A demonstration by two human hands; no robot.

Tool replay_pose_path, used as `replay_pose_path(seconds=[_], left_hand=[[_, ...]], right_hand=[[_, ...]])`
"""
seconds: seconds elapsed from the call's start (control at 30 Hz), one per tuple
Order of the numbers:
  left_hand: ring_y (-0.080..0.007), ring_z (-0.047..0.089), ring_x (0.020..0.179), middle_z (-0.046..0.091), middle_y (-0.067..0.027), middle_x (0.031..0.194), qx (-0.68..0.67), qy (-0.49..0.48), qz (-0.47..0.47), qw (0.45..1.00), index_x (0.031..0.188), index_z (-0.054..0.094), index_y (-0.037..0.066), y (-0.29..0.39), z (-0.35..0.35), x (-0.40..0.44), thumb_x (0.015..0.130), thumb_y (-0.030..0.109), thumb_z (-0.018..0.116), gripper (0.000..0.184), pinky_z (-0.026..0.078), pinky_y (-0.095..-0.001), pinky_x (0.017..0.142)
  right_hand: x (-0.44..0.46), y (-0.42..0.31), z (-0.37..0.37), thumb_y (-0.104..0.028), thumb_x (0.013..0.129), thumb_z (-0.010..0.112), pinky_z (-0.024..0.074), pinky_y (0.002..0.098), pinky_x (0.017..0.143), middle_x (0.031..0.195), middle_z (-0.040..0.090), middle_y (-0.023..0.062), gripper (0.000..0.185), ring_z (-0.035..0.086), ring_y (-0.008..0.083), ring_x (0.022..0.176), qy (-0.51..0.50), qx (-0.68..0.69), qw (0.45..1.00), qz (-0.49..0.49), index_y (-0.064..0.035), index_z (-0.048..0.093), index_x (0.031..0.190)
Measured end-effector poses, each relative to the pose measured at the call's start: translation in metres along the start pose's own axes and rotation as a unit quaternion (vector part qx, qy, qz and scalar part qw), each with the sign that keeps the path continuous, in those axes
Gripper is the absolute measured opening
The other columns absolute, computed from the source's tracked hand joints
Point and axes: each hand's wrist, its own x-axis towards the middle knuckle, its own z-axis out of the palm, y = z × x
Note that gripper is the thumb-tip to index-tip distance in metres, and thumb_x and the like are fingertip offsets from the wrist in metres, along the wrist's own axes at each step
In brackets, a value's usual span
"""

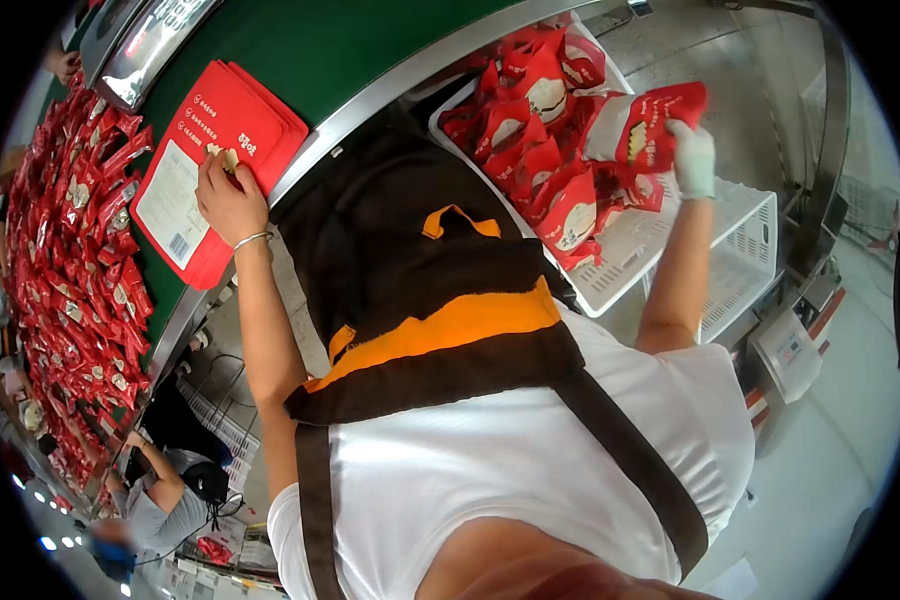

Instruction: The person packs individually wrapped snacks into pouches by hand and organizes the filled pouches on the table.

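My left hand, bare with a bracelet at the wrist, rests on a stack of flat red printed pouches. Its slightly bent fingers lie apart on the top pouch. In my right hand, which wears a white glove, is the end of a filled red packet with a pale panel. That packet is held over a white plastic crate, where more red packets are heaped. The gloved fingertips are partly hidden by the packet.
A green conveyor belt with a metal edge carries a large pile of small red packets on the left. A silvery package lies beyond the pouches. Another white crate stands at right. A co-worker is at lower left.
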Motion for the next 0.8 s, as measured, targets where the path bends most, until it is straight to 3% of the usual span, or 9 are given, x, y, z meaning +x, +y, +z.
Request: replay_pose_path(seconds=[0.07,0.13,0.17,0.2,0.27,0.4,0.53,0.67,0.8], left_hand=[[-0.0339,0.055,0.114,0.058,-0.0153,0.124,0.012,0.0,0.015,1.0,0.114,0.061,0.005,0.0,-0.002,0.0,0.087,0.02,0.055,0.031,0.041,-0.0434,0.099],[-0.0359,0.056,0.113,0.059,-0.0186,0.123,0.021,0.006,0.025,0.999,0.114,0.06,0.003,0.002,-0.001,0.003,0.088,0.019,0.054,0.031,0.043,-0.0438,0.098],[-0.0367,0.056,0.112,0.059,-0.0196,0.122,0.021,0.005,0.026,0.999,0.114,0.06,0.002,0.003,-0.002,0.003,0.088,0.018,0.054,0.031,0.043,-0.0439,0.097],[-0.0375,0.056,0.111,0.06,-0.0205,0.12,0.021,0.003,0.026,0.999,0.115,0.059,0.002,0.004,-0.002,0.002,0.088,0.018,0.054,0.032,0.044,-0.044,0.096],[-0.0379,0.056,0.111,0.06,-0.0206,0.119,0.026,0.002,0.023,0.999,0.114,0.059,0.001,0.005,-0.002,0.002,0.088,0.017,0.054,0.031,0.044,-0.0441,0.095],[-0.0341,0.053,0.116,0.057,-0.015,0.125,0.005,-0.019,0.014,1.0,0.116,0.059,0.005,-0.004,0.001,0.002,0.086,0.019,0.055,0.033,0.04,-0.0446,0.099],[-0.036,0.053,0.115,0.058,-0.0172,0.122,0.021,-0.029,0.011,0.999,0.114,0.06,0.005,0.002,-0.002,0.005,0.084,0.014,0.055,0.032,0.041,-0.0453,0.098],[-0.0377,0.055,0.11,0.059,-0.0201,0.119,-0.036,-0.09,-0.018,0.995,0.124,0.059,0.014,0.02,-0.026,0.021,0.084,0.015,0.061,0.041,0.043,-0.0474,0.096],[-0.0444,0.022,0.139,0.025,-0.0163,0.153,0.061,-0.179,-0.04,0.981,0.139,0.046,0.029,0.03,-0.002,0.016,0.093,0.036,0.05,0.046,0.018,-0.0779,0.098]], right_hand=[[0.039,0.072,0.019,-0.022,0.082,0.057,0.0477,0.0373,0.063,0.069,0.066,0.0149,0.027,0.061,0.0257,0.059,0.053,-0.057,0.997,0.023,0.0029,0.066,0.077],[0.074,0.135,0.038,-0.034,0.085,0.043,0.048,0.0501,0.078,0.086,0.064,0.029,0.041,0.062,0.0458,0.08,-0.005,-0.387,0.918,-0.087,-0.0006,0.066,0.079],[0.083,0.154,0.067,-0.028,0.087,0.043,0.0503,0.0497,0.078,0.087,0.066,0.0258,0.036,0.065,0.0419,0.08,0.028,-0.287,0.957,0.017,-0.0033,0.068,0.08],[0.104,0.19,0.084,-0.023,0.088,0.042,0.0521,0.0498,0.075,0.086,0.068,0.0226,0.033,0.067,0.0385,0.08,-0.065,-0.56,0.809,-0.166,-0.0049,0.069,0.082],[0.114,0.211,0.137,-0.021,0.088,0.045,0.0538,0.047,0.07,0.085,0.07,0.017,0.028,0.068,0.0357,0.077,-0.155,-0.591,0.764,-0.207,-0.0071,0.069,0.087],[0.089,0.183,0.205,-0.026,0.092,0.05,0.0531,0.041,0.074,0.089,0.068,0.0142,0.023,0.067,0.0274,0.079,-0.231,-0.55,0.756,-0.27,-0.0128,0.064,0.104],[0.099,0.159,0.26,-0.052,0.092,0.046,0.0406,0.042,0.102,0.127,0.057,0.0208,0.062,0.053,0.0382,0.119,-0.247,-0.348,0.902,-0.066,-0.0067,0.049,0.134],[0.079,0.1,0.244,-0.042,0.09,0.054,0.0456,0.0407,0.095,0.114,0.063,0.0241,0.051,0.059,0.0353,0.112,-0.22,-0.143,0.96,-0.095,0.0004,0.061,0.118],[-0.003,-0.055,0.212,-0.018,0.091,0.061,0.0486,0.0277,0.082,0.096,0.067,0.0121,0.027,0.062,0.0168,0.088,-0.243,0.061,0.959,-0.129,0.0023,0.064,0.107]])
